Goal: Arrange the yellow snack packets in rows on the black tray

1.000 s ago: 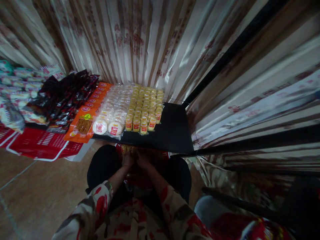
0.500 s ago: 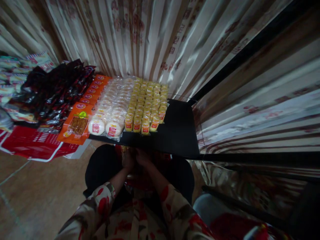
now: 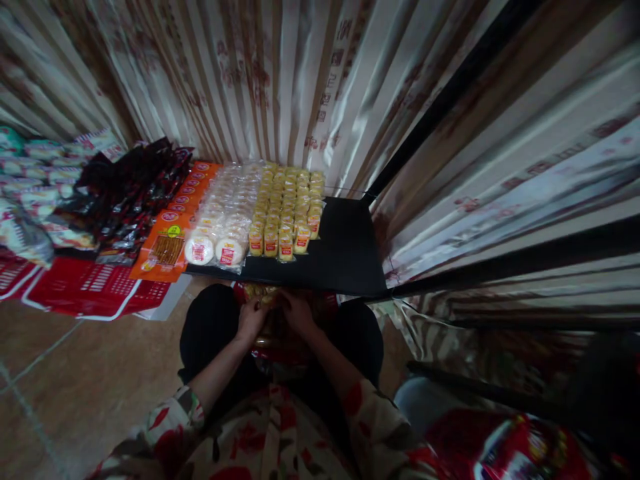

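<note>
My left hand [image 3: 249,320] and my right hand [image 3: 297,312] are down in my lap, just below the front edge of a black shelf [image 3: 345,257]. Both are curled into a red bag [image 3: 280,327] that holds yellow snack packets [image 3: 260,293]. Their fingers are closed, but what each grips is too dark to make out. On the shelf above lie rows of small yellow packets [image 3: 287,210], with round white cakes in clear wrap [image 3: 223,223] to their left.
Orange snack packs [image 3: 173,230], black wrappers [image 3: 125,197] and pale packets [image 3: 35,180] lie further left. A red basket [image 3: 85,290] sits under them. Striped curtains [image 3: 300,87] hang behind and to the right. A red packet [image 3: 515,447] lies at the lower right, brown floor [image 3: 75,387] at the left.
My hands have spread slightly apart inside the red bag and dropped a little lower. The view shifted a bit; the goods on the shelf have not moved.
</note>
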`<state>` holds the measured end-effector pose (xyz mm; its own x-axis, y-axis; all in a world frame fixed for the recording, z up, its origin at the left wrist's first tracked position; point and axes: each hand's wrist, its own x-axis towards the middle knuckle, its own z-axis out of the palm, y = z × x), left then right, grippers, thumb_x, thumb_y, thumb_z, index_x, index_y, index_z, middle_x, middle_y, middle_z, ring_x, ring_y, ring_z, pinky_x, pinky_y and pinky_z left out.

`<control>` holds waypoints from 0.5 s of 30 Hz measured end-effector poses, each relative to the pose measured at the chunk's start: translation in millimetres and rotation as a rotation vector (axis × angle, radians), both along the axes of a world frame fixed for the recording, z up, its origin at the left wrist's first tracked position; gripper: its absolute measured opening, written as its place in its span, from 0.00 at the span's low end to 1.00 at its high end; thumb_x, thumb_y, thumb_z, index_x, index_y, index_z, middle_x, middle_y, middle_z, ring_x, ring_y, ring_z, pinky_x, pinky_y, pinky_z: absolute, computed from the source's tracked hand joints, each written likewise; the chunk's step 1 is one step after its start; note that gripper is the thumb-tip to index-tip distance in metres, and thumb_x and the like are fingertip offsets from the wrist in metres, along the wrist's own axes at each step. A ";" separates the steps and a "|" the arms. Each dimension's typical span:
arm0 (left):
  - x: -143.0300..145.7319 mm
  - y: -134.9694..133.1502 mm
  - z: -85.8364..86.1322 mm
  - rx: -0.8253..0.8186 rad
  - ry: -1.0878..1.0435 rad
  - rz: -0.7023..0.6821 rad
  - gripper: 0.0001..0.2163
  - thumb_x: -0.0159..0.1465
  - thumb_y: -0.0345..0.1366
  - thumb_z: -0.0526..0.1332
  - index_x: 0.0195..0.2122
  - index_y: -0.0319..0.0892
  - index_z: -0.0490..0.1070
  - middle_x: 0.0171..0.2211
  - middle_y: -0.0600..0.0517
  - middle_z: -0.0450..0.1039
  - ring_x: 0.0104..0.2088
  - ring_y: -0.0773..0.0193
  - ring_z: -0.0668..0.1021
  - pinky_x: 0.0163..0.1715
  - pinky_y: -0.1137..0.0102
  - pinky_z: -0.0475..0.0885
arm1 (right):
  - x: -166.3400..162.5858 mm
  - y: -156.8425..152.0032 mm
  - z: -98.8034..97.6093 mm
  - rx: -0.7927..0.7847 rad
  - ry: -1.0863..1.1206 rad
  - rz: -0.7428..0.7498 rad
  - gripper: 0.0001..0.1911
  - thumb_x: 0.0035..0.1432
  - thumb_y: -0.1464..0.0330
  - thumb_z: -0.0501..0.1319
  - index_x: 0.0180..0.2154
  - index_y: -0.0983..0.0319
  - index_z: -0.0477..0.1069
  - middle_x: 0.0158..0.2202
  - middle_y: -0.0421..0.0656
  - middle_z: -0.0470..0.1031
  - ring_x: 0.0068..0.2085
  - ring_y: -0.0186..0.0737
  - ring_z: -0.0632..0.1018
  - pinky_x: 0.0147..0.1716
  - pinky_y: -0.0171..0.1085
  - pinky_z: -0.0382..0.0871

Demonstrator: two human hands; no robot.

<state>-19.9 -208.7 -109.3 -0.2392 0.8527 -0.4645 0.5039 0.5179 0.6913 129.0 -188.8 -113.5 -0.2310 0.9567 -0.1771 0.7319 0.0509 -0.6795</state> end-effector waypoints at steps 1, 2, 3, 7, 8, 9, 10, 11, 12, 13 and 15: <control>-0.9 -3.9 4.6 0.003 -0.049 0.015 0.13 0.56 0.38 0.57 0.41 0.41 0.73 0.33 0.51 0.76 0.37 0.60 0.76 0.38 0.70 0.69 | 2.3 -3.3 5.1 0.010 -0.010 -0.001 0.21 0.55 0.76 0.54 0.50 0.59 0.69 0.50 0.45 0.71 0.53 0.41 0.69 0.54 0.40 0.59; -1.9 -7.7 9.1 0.008 -0.101 0.026 0.12 0.56 0.37 0.57 0.39 0.41 0.73 0.31 0.52 0.76 0.34 0.62 0.76 0.35 0.71 0.69 | 4.4 -6.6 9.7 0.019 -0.016 -0.001 0.20 0.55 0.75 0.55 0.49 0.59 0.70 0.49 0.46 0.72 0.52 0.41 0.70 0.53 0.39 0.61; -3.1 -10.9 13.7 0.015 -0.151 0.029 0.11 0.56 0.38 0.56 0.37 0.41 0.73 0.29 0.53 0.75 0.32 0.63 0.76 0.33 0.72 0.69 | 6.6 -9.9 14.0 0.028 -0.016 0.001 0.19 0.55 0.75 0.56 0.48 0.59 0.70 0.48 0.46 0.72 0.50 0.41 0.71 0.52 0.39 0.62; -9.4 -14.3 35.2 0.051 -0.247 -0.055 0.10 0.54 0.38 0.56 0.33 0.40 0.73 0.25 0.55 0.73 0.28 0.65 0.74 0.28 0.74 0.68 | 15.5 -21.9 32.7 0.111 0.010 0.047 0.16 0.54 0.73 0.58 0.46 0.58 0.71 0.45 0.45 0.72 0.47 0.40 0.71 0.49 0.40 0.64; -10.5 -12.1 41.6 0.068 -0.242 -0.096 0.10 0.53 0.38 0.56 0.32 0.40 0.73 0.25 0.55 0.73 0.28 0.65 0.74 0.29 0.74 0.67 | 17.8 -24.5 38.6 0.146 -0.001 0.061 0.16 0.54 0.72 0.59 0.46 0.58 0.71 0.45 0.45 0.72 0.47 0.41 0.71 0.49 0.40 0.64; -10.9 -8.7 48.6 0.093 -0.226 -0.143 0.09 0.53 0.37 0.56 0.30 0.40 0.73 0.25 0.55 0.73 0.29 0.65 0.74 0.29 0.74 0.67 | 20.2 -26.8 45.0 0.184 -0.016 0.075 0.16 0.54 0.72 0.59 0.46 0.58 0.71 0.45 0.45 0.72 0.48 0.42 0.70 0.49 0.41 0.64; -10.5 -4.5 56.2 0.124 -0.201 -0.196 0.09 0.53 0.37 0.55 0.29 0.40 0.73 0.25 0.55 0.73 0.30 0.64 0.74 0.30 0.74 0.67 | 22.5 -29.0 51.6 0.224 -0.033 0.087 0.16 0.54 0.71 0.59 0.47 0.58 0.71 0.46 0.45 0.72 0.48 0.43 0.69 0.49 0.42 0.63; -9.1 0.2 64.2 0.159 -0.166 -0.254 0.09 0.53 0.36 0.55 0.28 0.40 0.73 0.25 0.54 0.73 0.30 0.64 0.73 0.31 0.73 0.66 | 24.7 -31.0 58.1 0.263 -0.047 0.093 0.17 0.55 0.70 0.59 0.48 0.58 0.70 0.47 0.45 0.71 0.49 0.44 0.68 0.49 0.42 0.63; -6.7 5.3 72.7 0.194 -0.122 -0.312 0.08 0.53 0.36 0.55 0.27 0.41 0.73 0.25 0.54 0.73 0.31 0.63 0.73 0.32 0.73 0.66 | 26.8 -32.7 64.1 0.300 -0.056 0.098 0.19 0.55 0.70 0.59 0.50 0.57 0.68 0.48 0.45 0.71 0.50 0.45 0.68 0.50 0.42 0.63; -3.3 10.3 81.5 0.227 -0.067 -0.366 0.08 0.54 0.35 0.54 0.26 0.41 0.73 0.25 0.53 0.72 0.32 0.63 0.73 0.33 0.72 0.66 | 28.8 -34.3 69.3 0.332 -0.061 0.099 0.20 0.56 0.69 0.58 0.52 0.57 0.66 0.49 0.45 0.70 0.50 0.45 0.67 0.50 0.43 0.62; 5.9 19.3 99.2 0.277 0.061 -0.451 0.08 0.55 0.35 0.54 0.25 0.41 0.72 0.26 0.52 0.72 0.34 0.62 0.72 0.35 0.72 0.65 | 32.8 -36.5 77.1 0.377 -0.066 0.082 0.23 0.57 0.66 0.57 0.55 0.58 0.62 0.50 0.46 0.70 0.51 0.45 0.67 0.51 0.43 0.62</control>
